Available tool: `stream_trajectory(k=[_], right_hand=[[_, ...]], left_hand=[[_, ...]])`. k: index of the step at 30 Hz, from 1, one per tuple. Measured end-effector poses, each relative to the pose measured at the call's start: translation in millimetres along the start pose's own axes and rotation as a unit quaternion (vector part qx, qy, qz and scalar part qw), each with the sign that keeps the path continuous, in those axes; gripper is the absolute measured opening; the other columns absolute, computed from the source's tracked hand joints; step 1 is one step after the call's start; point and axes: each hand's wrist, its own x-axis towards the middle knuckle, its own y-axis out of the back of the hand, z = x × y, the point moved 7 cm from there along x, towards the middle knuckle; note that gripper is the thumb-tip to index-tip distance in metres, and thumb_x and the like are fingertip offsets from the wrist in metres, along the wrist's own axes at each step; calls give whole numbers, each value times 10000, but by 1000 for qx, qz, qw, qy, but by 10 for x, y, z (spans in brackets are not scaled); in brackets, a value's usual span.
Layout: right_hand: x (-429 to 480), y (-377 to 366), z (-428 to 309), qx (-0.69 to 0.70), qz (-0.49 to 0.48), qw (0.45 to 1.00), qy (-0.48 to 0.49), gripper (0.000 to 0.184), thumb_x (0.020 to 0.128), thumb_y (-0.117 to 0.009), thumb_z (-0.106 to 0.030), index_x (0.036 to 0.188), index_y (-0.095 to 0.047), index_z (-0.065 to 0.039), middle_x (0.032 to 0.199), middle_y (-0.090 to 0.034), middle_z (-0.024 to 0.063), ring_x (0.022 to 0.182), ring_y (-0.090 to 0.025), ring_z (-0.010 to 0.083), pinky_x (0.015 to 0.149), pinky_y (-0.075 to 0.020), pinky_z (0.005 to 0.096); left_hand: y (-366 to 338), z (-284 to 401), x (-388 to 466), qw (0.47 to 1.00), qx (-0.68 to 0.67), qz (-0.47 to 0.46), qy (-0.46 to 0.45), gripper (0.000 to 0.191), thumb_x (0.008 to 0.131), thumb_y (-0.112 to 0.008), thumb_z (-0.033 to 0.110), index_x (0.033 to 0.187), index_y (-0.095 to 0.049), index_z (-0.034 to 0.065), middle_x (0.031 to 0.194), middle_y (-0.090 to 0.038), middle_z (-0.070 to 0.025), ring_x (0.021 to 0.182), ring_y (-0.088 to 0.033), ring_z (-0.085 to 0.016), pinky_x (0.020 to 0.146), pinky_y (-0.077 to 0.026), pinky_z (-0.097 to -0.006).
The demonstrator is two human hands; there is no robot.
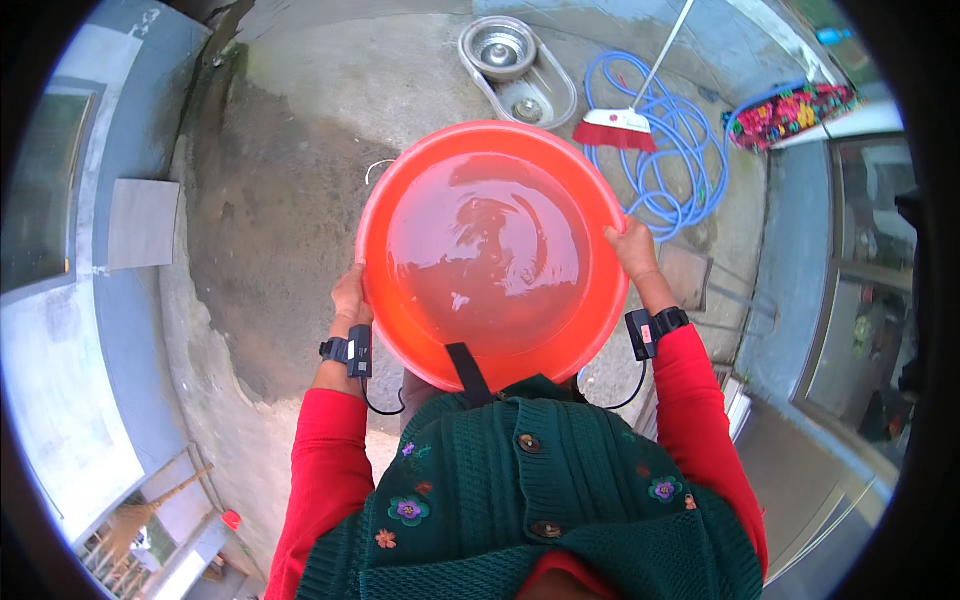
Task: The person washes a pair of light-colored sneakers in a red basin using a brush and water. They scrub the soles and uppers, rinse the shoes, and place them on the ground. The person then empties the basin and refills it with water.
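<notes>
A large round red plastic basin [495,360] is in front of my body, held by its rim on both sides. Cloudy water [487,255] covers its bottom, with ripples and reflections on the surface. My left hand [351,296] grips the left rim, its fingers hidden under the edge. At the right rim, my right hand [634,247] has its thumb over the top and its other fingers out of sight. A black strap [469,375] hangs over the near edge of the basin.
Beyond the basin, a steel sink [551,90] with a metal bowl [499,49] in it lies on the concrete ground [315,67]. A red-bristled broom [615,129] rests by a coiled blue hose [675,202]. Right of my right hand is a flat dustpan-like board [684,277]. Walls flank both sides.
</notes>
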Motion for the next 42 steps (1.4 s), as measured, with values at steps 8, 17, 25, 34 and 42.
stream_trajectory(k=[8, 17, 25, 34, 42], right_hand=[[1074, -45, -135, 19, -17, 1000, -11, 321, 826, -668, -207, 1019, -676, 50, 839, -712, 209, 784, -707, 238, 703, -536, 386], [1880, 41, -768, 1, 6, 1000, -25, 322, 818, -654, -209, 993, -672, 60, 850, -694, 247, 805, -698, 338, 723, -529, 424], [3096, -404, -1582, 40, -43, 998, 11, 293, 826, -646, -188, 971, -667, 65, 842, -700, 233, 766, -700, 317, 705, -536, 410], [4730, -954, -3216, -23, -88, 986, 137, 311, 808, -639, -231, 938, -652, 52, 866, -662, 288, 834, -677, 407, 722, -529, 443], [6205, -1653, -4775, -54, -97, 979, 173, 334, 810, -661, -266, 935, -660, 44, 825, -676, 249, 775, -688, 363, 710, -533, 419]], left_hand=[[-697, 370, 782, 999, -23, -24, 5, 304, 971, -585, 164, 1147, -577, -84, 1101, -660, -168, 940, -667, -284, 833, -567, -426], [-1384, 1000, 1430, 1000, -8, -24, -9, 263, 934, -638, 175, 1057, -618, -56, 997, -672, -148, 848, -659, -265, 764, -558, -409], [-1456, 1779, 2173, 999, -43, -9, -27, 359, 886, -704, 240, 1101, -611, -32, 993, -672, -110, 903, -642, -253, 804, -529, -393], [-1606, 2871, 2594, 982, -181, 56, 10, 274, 971, -595, 212, 1087, -586, -36, 1017, -668, -144, 870, -670, -280, 709, -552, -433], [-1867, 4204, 3479, 975, -200, 90, -46, 298, 893, -705, 204, 1033, -608, -42, 920, -669, -121, 783, -640, -235, 706, -544, -380]])
